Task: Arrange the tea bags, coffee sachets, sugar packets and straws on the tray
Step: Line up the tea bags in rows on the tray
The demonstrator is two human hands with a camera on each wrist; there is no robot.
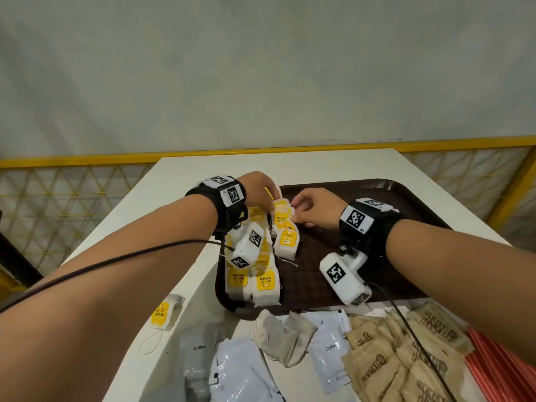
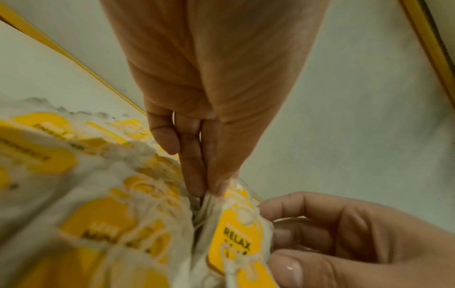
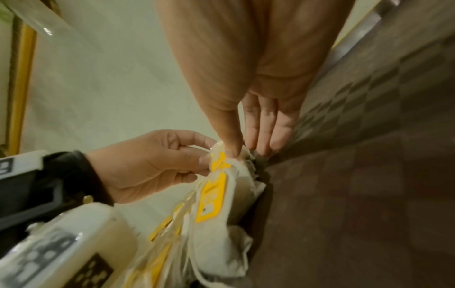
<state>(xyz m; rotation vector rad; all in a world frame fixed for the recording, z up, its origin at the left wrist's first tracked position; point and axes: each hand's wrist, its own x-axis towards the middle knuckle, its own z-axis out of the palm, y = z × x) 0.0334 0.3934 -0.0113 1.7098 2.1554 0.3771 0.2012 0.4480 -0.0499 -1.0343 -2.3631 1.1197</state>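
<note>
Nearest the head camera, brown paper sugar packets [image 1: 406,358], grey and white coffee sachets [image 1: 330,349] and red-and-white striped straws [image 1: 499,369] are spread loose on the white table [image 1: 179,175], in front of the dark brown plastic tray [image 1: 406,198]. One tea bag with a yellow RELAX tag [image 1: 165,311] is seen alone on the table, left of the tray, and two untagged bags [image 1: 281,335] are lying among the sachets. Rows of white tea bags with yellow tags [image 1: 261,282] are lined up along the tray's left side. At the far end of the rows, one tagged tea bag [image 1: 280,214] is held by both hands together: pinched at its top by the left hand [image 1: 259,192], thumb against fingertips, and gripped at its right edge by the right hand [image 1: 316,207], fingers curled. This bag is touching the neighbouring bags in the row.
</note>
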